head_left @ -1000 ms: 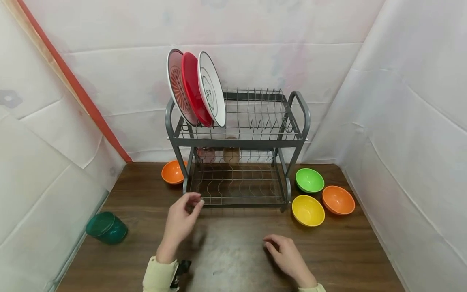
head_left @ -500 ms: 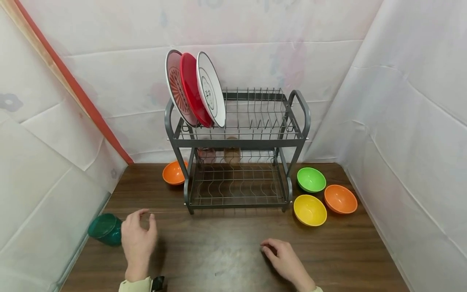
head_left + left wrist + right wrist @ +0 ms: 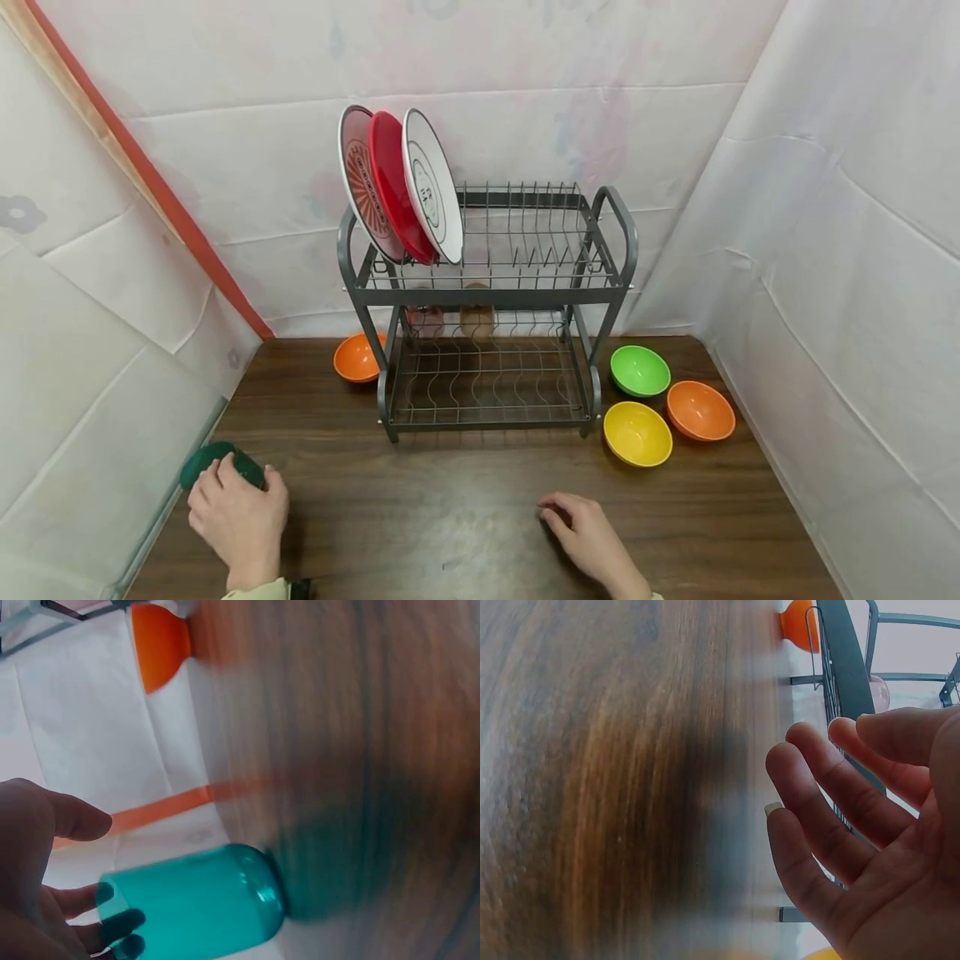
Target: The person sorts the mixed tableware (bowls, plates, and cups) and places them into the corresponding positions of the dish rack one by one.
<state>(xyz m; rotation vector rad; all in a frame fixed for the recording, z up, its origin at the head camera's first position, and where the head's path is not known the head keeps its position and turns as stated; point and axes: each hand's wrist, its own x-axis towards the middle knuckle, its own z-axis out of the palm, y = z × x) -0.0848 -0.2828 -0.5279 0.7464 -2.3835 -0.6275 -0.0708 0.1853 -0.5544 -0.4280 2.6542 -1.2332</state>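
A translucent teal cup [image 3: 195, 904] stands upright at the left of the table. My left hand [image 3: 243, 517] is at it, covering part of it in the head view. In the left wrist view its fingertips [image 3: 124, 924] show tinted through the cup's wall near the rim, while the thumb [image 3: 82, 816] stays apart from the cup. My right hand [image 3: 588, 533] hovers low over the front of the table, holding nothing. Its fingers [image 3: 802, 787] are loosely bent.
A grey two-tier dish rack [image 3: 491, 296] stands at the back, with a patterned plate [image 3: 362, 179], a red plate [image 3: 395, 187] and a white plate [image 3: 435, 187] on top. An orange bowl [image 3: 356, 358] sits left of it. Green [image 3: 640, 371], yellow [image 3: 637, 433] and orange bowls [image 3: 700, 410] sit right.
My left hand has moved left and down from in front of the rack to the teal cup. The right hand has stayed nearly still.
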